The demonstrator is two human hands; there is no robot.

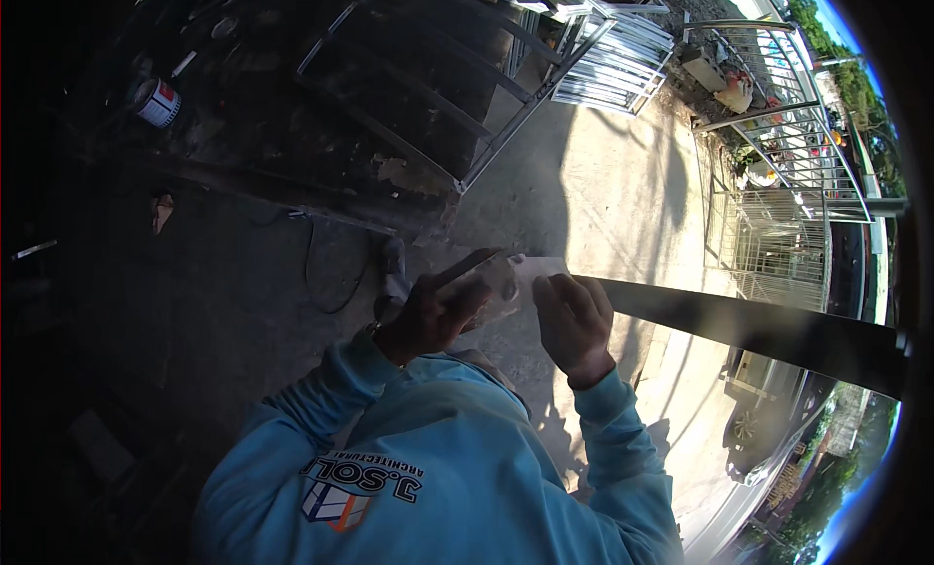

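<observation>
At your left, the view is very dark, and the work surface (253,127) loses much detail. Strong daylight comes from your right, making the floor (613,166) pale, with shadows across it. Your left hand (443,312) and right hand (576,322) are in shade. Near the rim, the railing (764,115) looks bent.

A metal workshop: beyond the left hand (443,307), a metal frame (533,100) lies on a dark table (292,157); barred panels (615,64) show past the right hand (576,327).
</observation>
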